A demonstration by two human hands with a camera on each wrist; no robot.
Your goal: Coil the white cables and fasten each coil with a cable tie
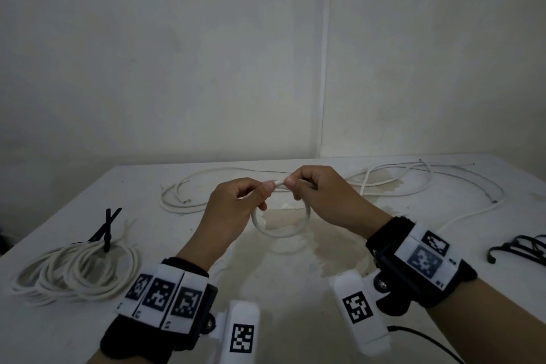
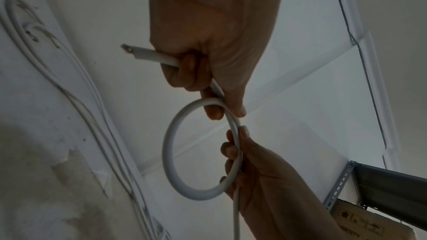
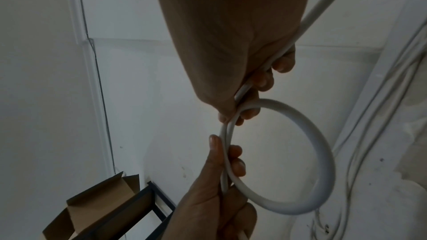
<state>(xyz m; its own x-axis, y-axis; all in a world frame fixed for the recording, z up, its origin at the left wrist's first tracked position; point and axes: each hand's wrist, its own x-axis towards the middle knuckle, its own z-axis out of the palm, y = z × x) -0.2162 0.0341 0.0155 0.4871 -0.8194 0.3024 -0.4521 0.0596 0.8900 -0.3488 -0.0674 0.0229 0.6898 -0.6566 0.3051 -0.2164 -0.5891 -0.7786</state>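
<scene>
Above the middle of the table, both hands hold one white cable bent into a single round loop (image 1: 280, 230). My left hand (image 1: 264, 193) pinches the top of the loop, and the cable's cut end (image 2: 138, 52) sticks out past its curled fingers. My right hand (image 1: 292, 188) pinches the same crossing just to the right. The cable's free length (image 3: 328, 3) runs from it toward the table's back. In the left wrist view the loop (image 2: 171, 152) hangs between my left hand (image 2: 227, 112) and my right hand (image 2: 236, 140). The right wrist view shows the loop (image 3: 323, 152) too.
Coiled white cables (image 1: 79, 272) lie at the table's left, with black cable ties (image 1: 107, 230) standing up from them. Loose white cables (image 1: 183, 201) sprawl along the back and right (image 1: 428, 183). More black ties (image 1: 520, 251) lie at the right edge. The table (image 1: 295, 275) stands against a wall.
</scene>
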